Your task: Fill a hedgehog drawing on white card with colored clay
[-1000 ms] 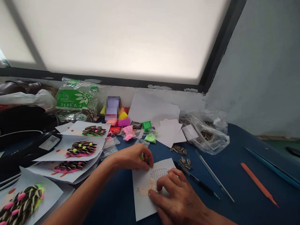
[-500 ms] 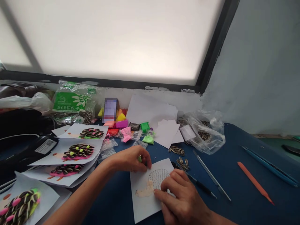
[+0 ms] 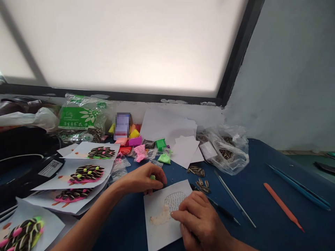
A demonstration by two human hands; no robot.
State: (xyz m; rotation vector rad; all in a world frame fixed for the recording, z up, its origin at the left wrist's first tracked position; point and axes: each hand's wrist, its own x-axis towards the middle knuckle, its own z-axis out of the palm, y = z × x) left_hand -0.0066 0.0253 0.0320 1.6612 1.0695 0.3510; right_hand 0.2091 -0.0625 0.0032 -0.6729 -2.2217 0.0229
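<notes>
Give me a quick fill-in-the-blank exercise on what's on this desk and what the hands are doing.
The left hand holds a light ____ lump.
The right hand is over a white sheet of ____.
The decorated cards lie to the ____ of that sheet.
Seeds show inside a clear ____ bag.

Missing words: green; paper; left; plastic.
</notes>
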